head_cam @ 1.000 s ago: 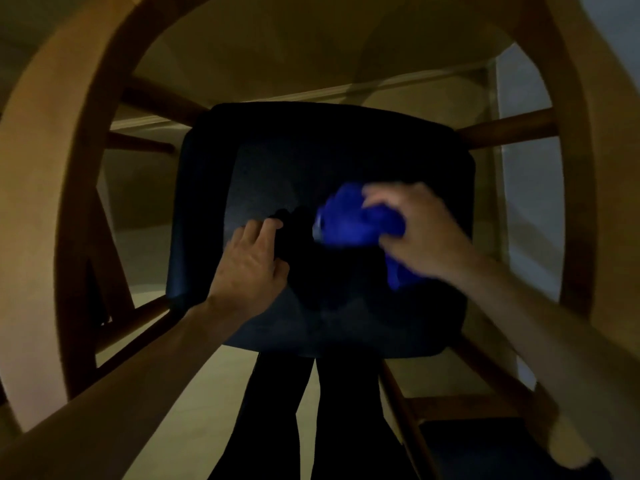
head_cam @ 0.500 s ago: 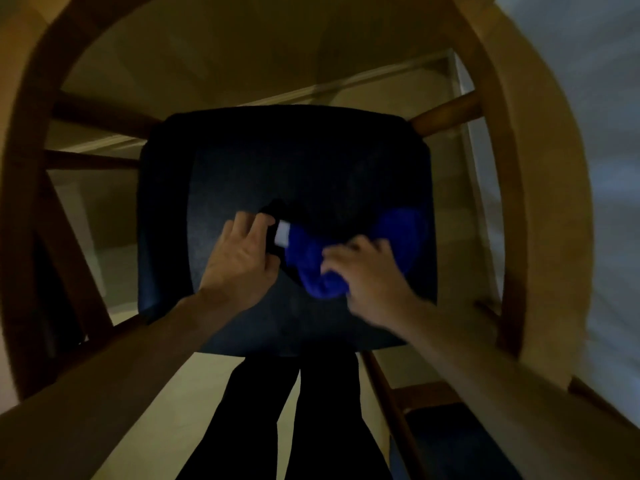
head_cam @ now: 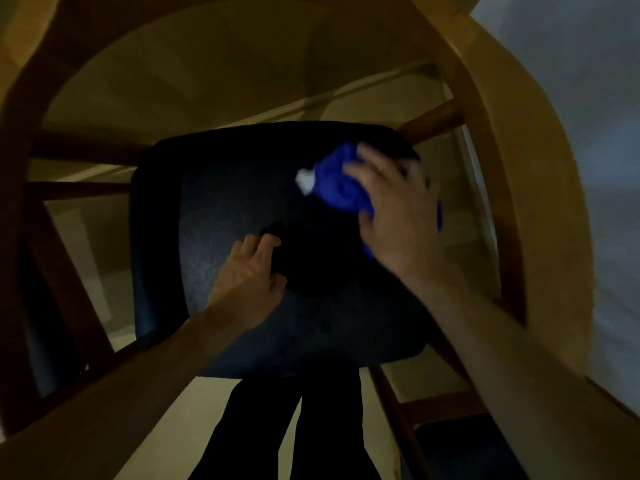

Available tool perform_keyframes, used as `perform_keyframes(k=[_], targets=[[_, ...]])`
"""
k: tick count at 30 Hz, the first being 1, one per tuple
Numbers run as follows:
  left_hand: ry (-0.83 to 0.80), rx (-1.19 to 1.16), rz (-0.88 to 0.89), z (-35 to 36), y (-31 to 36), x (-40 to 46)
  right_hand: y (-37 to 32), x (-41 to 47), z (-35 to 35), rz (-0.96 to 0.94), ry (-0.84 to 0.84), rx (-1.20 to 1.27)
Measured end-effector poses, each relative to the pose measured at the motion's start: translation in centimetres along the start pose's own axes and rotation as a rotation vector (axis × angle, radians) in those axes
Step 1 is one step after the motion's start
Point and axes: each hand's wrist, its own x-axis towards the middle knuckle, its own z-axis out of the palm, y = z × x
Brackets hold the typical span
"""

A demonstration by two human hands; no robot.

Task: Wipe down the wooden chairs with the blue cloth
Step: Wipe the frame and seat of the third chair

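**Two hands on the dark seat, cloth at its far right corner**

Both hands are down on the seat (head_cam: 242, 209) of the wooden chair (head_cam: 498, 140). The right hand (head_cam: 394, 216) lies over the blue cloth (head_cam: 341, 183), fingers spread and curled over the bunched fabric, grasping it against the seat near the far right corner. The cloth is wadded into a lump whose long axis runs roughly from far-left to near-right, with a small white tag (head_cam: 304, 180) sticking out at its far-left end, pointing toward the middle of the seat. A strip of blue shows past the hand on the right, right at the seat's edge.

The left hand (head_cam: 247, 275) rests near the seat's centre, fingers loosely bent; the dim light does not show whether they pinch anything, so I cannot tell its grip.

Most of the seat's left half and near edge lie uncovered. The curved wooden frame arches around the seat, close on the right side. Dark trouser legs (head_cam: 287, 427) stand below the near edge.
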Motion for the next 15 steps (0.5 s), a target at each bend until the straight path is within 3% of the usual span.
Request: perform_keyframes(k=[2, 5, 7, 12, 15], targets=[[-0.009, -0.011, 0.012, 0.3, 0.1, -0.2, 0.5, 4.5, -0.2, 0.034, 0.008, -0.146], [-0.006, -0.022, 0.022, 0.5, 0.1, -0.6, 1.2, 8.0, 1.1, 0.123, -0.269, -0.220], [-0.009, -0.024, 0.038, 0.4, 0.3, -0.6, 1.6, 7.5, 2.4, 0.106, -0.332, -0.239], [-0.022, -0.019, 0.047, -0.5, 1.0, -0.3, -0.2, -4.6, 6.3, 0.019, -0.370, -0.133], [-0.016, -0.024, 0.055, -1.0, 1.2, 0.2, -0.9, -13.4, 8.4, 0.038, -0.542, 0.011]])
